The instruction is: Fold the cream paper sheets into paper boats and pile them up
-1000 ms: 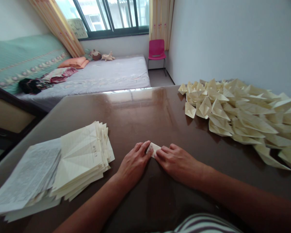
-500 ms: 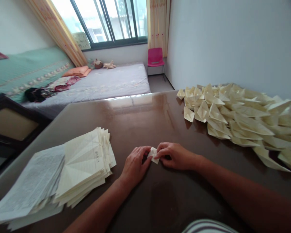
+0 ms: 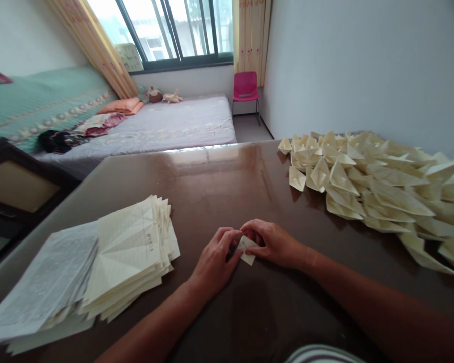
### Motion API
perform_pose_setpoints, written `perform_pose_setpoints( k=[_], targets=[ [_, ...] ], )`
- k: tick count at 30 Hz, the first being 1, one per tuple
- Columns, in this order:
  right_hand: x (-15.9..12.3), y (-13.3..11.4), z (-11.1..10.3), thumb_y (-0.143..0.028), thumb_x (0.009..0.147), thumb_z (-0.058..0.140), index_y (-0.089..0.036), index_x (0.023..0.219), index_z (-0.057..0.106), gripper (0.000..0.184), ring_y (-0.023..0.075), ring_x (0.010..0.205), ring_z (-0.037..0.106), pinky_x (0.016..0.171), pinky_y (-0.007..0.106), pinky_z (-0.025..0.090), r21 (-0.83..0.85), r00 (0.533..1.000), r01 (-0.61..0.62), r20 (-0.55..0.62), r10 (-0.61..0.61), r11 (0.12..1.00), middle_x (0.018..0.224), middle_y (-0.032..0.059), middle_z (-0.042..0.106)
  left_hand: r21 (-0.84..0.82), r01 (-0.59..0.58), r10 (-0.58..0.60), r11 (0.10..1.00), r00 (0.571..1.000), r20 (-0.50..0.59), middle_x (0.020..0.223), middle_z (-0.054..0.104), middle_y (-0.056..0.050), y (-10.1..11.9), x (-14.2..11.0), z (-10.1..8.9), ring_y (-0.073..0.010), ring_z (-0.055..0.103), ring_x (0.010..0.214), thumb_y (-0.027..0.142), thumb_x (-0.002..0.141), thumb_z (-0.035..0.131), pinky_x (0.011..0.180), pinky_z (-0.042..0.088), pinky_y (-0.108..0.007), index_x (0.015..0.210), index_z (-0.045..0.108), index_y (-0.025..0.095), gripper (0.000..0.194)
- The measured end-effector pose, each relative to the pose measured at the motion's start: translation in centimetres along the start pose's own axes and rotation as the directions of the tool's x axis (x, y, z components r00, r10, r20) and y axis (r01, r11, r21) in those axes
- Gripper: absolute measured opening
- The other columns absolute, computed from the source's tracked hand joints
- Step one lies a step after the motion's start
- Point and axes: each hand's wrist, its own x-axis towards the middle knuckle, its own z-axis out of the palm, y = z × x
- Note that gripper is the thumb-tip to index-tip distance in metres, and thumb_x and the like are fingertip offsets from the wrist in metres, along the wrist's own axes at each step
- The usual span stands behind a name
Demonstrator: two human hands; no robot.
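Note:
A small folded piece of cream paper [image 3: 246,251] is held just above the glossy brown table [image 3: 219,176], near its front middle. My left hand [image 3: 214,262] pinches its left side with curled fingers. My right hand [image 3: 274,243] grips its right side, fingers bent around the fold. To the left lies a stack of creased cream sheets [image 3: 130,249]. Along the right side spreads a large heap of folded paper boats [image 3: 378,184].
Printed pages [image 3: 45,282] lie under the stack at the front left. A dark wooden frame [image 3: 11,186] stands left of the table. Beyond the table are a bed [image 3: 162,123], a pink chair [image 3: 245,88] and a window. A white wall runs along the right.
Both hands lifted the small folded paper off the table and drew it slightly nearer me. The fingers curled in around it and the paper turned. The view shifted slightly.

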Motion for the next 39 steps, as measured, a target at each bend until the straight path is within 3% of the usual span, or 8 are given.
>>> perform_pose_setpoints(
  k=[6,9,16,25,39],
  targets=[
    [0.1,-0.3,0.0,-0.026,0.076,0.070,-0.019,0.102,0.060,0.029,0.0091,0.065,0.052,0.058,0.020,0.043,0.188,1.000,0.001,-0.011,0.001,0.982,0.077,-0.0028,0.057,-0.036,0.033,-0.032,0.999,0.999,0.031,0.080,0.064,0.000,-0.5,0.2,-0.6,-0.0131,0.059,0.073,0.029,0.089,0.057,0.067,0.047,-0.023,0.090,0.063,0.020,0.011],
    [-0.1,-0.2,0.2,-0.031,0.082,0.066,-0.018,0.090,0.064,0.016,0.0088,0.064,0.051,0.059,0.021,0.042,0.111,0.994,0.065,-0.089,-0.056,0.992,0.082,-0.0003,0.059,-0.094,-0.005,0.002,0.996,1.000,-0.029,0.081,0.064,-0.001,-0.5,0.3,-1.2,-0.0124,0.058,0.074,0.029,0.090,0.056,0.068,0.046,-0.023,0.089,0.064,0.020,0.013],
    [-0.4,-0.7,0.0,-0.031,0.093,0.051,-0.018,0.080,0.063,0.023,0.0124,0.074,0.056,0.068,0.023,0.042,-0.087,0.962,0.245,-0.102,-0.254,0.966,0.079,0.0030,0.061,-0.017,-0.147,0.144,0.989,0.983,-0.115,0.081,0.064,-0.003,0.0,0.5,-1.3,-0.0144,0.057,0.078,0.025,0.091,0.055,0.070,0.047,-0.026,0.084,0.065,0.020,0.013],
    [-0.4,-0.3,0.7,-0.036,0.091,0.056,-0.021,0.093,0.066,0.018,0.0132,0.081,0.059,0.074,0.024,0.045,-0.110,0.953,0.240,-0.162,-0.256,0.965,0.091,0.0037,0.065,-0.036,-0.142,0.131,0.989,0.967,-0.218,0.090,0.065,-0.004,-0.2,0.3,-0.8,-0.0129,0.060,0.079,0.024,0.090,0.057,0.070,0.052,-0.024,0.096,0.064,0.021,0.010],
    [-0.3,-0.6,0.7,-0.028,0.093,0.050,-0.019,0.086,0.067,0.020,0.0134,0.078,0.060,0.071,0.024,0.045,-0.032,0.941,0.274,-0.196,-0.275,0.961,0.086,0.0048,0.065,-0.065,-0.087,0.068,0.994,0.965,-0.253,0.087,0.065,-0.002,0.0,0.2,-0.6,-0.0124,0.061,0.081,0.022,0.087,0.060,0.068,0.050,-0.021,0.090,0.066,0.021,0.007]
  ],
)
